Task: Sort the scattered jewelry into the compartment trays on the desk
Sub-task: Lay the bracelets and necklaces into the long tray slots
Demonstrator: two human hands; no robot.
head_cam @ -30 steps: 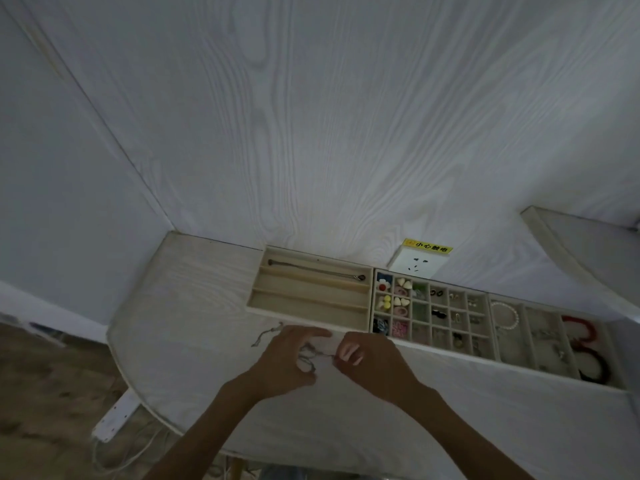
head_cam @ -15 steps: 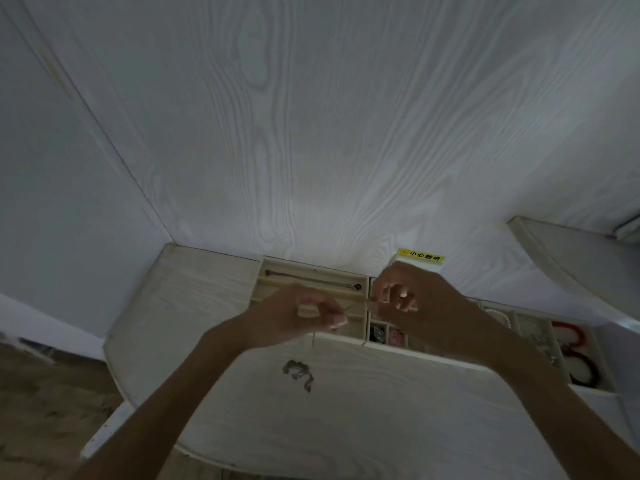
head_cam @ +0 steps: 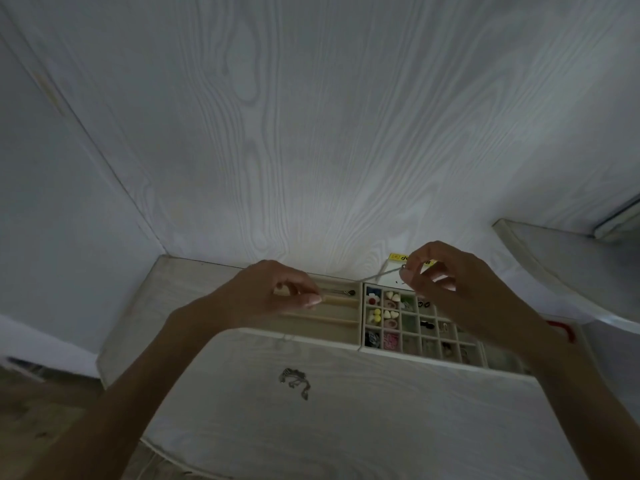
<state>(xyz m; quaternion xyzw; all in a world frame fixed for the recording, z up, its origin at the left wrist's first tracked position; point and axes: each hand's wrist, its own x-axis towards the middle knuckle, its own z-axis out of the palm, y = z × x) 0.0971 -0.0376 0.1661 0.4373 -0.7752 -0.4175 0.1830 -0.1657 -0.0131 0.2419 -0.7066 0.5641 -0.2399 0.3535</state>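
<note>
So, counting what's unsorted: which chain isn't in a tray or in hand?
The tangled chain lying loose on the desk; another lies in the long tray, one is stretched between both hands.

Bare desk point(head_cam: 398, 427) in front of the trays, broken only by a small tangled chain point(head_cam: 294, 377), long-slot tray point(head_cam: 341, 315) and grid tray point(head_cam: 412, 327) lining the back wall, both raised hands point(head_cam: 277, 292) point(head_cam: 446, 275) and a taut chain point(head_cam: 384, 273) spanning above the trays, shelf point(head_cam: 554, 258) closing the right

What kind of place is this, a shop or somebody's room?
Probably a room at home, at a built-in desk or vanity nook. A pale wood-grain desk meets matching wall panels, a wall socket sits behind the compartment trays of jewelry, and nothing suggests a shop.
</note>
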